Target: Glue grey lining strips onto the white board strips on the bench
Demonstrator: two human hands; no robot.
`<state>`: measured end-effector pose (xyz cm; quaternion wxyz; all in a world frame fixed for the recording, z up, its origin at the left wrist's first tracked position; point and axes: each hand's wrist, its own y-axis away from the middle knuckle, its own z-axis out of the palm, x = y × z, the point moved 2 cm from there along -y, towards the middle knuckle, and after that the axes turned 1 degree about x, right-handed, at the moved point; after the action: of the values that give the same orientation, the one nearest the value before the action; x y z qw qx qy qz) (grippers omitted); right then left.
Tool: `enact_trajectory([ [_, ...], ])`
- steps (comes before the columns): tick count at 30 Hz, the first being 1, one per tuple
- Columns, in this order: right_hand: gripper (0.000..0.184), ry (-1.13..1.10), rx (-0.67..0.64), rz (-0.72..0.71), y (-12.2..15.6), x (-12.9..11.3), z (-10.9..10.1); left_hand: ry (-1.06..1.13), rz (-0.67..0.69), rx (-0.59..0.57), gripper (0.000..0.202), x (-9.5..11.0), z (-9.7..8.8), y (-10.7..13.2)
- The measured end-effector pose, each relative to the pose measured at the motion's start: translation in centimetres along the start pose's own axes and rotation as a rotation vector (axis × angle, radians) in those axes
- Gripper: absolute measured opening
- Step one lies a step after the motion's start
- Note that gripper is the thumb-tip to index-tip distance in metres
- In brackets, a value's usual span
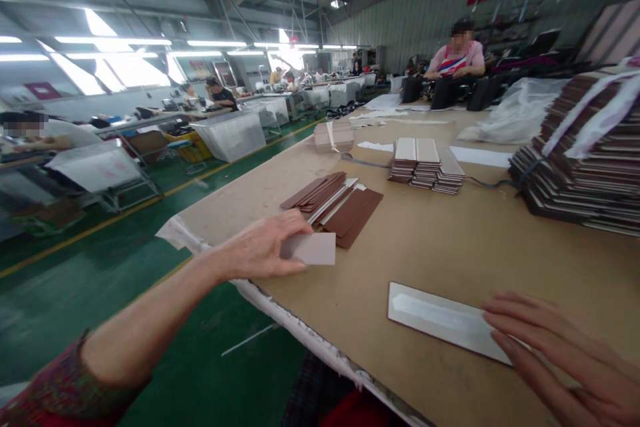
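Observation:
My left hand [265,245] is closed on a pale pinkish-grey rectangular card [320,248], thumb along its near side and fingers over the far side. It is just above the table, in front of a loose spread of brown strips [354,213] with a few white edges showing. At the lower right my right hand [560,347] has its fingers stretched out, their tips over the right end of a long white strip [430,310] with a dark edge. A shiny whitish patch runs along this strip. Whether the fingertips press on it I cannot tell.
On the brown table [475,240], stacked light strips [425,160] stand farther back, beside a tied bundle [334,137]. A tall pile of brown-and-white pieces [590,160] rises at the right. A co-worker [457,57] sits at the far end. Plastic sheeting [183,230] covers the left edge.

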<state>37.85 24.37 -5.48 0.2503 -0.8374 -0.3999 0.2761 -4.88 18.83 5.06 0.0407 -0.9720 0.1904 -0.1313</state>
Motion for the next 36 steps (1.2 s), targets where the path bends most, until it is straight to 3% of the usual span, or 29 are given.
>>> enact_trajectory([
  [2,0.036,-0.04,-0.061,-0.085,-2.6,-4.2,-0.7,0.026,0.106,-0.019,0.038,3.8,1.7,-1.5],
  [4,0.047,-0.043,-0.129,-0.147,-4.4,-6.8,-0.6,0.062,0.184,-0.038,0.034,7.1,3.4,-3.0],
  [7,0.047,0.006,-0.203,-0.184,-5.0,-7.8,-0.1,0.084,0.246,-0.032,0.032,10.4,5.5,-4.8],
  [10,0.038,0.055,-0.19,-0.177,-4.4,-7.4,-0.1,0.069,0.27,-0.03,0.028,11.8,6.6,-6.1],
  [13,0.037,0.082,-0.178,-0.151,-3.6,-5.8,-0.8,0.048,0.312,0.02,0.045,12.0,6.8,-6.7],
  [15,0.037,0.094,-0.126,-0.072,-2.7,-3.5,-1.9,0.061,0.297,0.149,0.067,11.5,6.8,-6.6],
  [17,0.038,0.088,-0.048,0.113,-1.4,-0.4,-3.5,0.108,0.206,0.276,0.076,10.6,7.2,-6.2],
  [18,0.039,0.076,-0.024,0.241,-0.6,1.3,-4.2,0.135,0.15,0.286,0.075,10.2,7.8,-5.9],
  [20,0.046,0.026,-0.046,0.463,1.1,4.1,-5.4,0.176,0.067,0.19,0.075,9.4,9.6,-5.6],
  [22,0.051,-0.045,-0.114,0.565,2.4,5.7,-5.9,0.189,0.024,0.036,0.076,9.0,11.8,-5.4],
  [24,0.05,-0.116,-0.161,0.563,3.2,6.1,-5.8,0.189,0.004,-0.049,0.073,9.0,13.5,-5.5],
  [26,0.047,-0.174,-0.174,0.53,3.4,5.9,-5.3,0.191,0.004,-0.054,0.067,9.0,14.4,-5.7],
  [30,0.043,-0.224,-0.215,0.44,3.4,5.1,-4.2,0.243,0.046,-0.026,0.057,8.8,14.5,-5.7],
  [36,0.046,-0.213,-0.284,0.267,3.8,4.2,-3.0,0.321,0.026,-0.021,0.072,7.7,14.8,-5.2],
])
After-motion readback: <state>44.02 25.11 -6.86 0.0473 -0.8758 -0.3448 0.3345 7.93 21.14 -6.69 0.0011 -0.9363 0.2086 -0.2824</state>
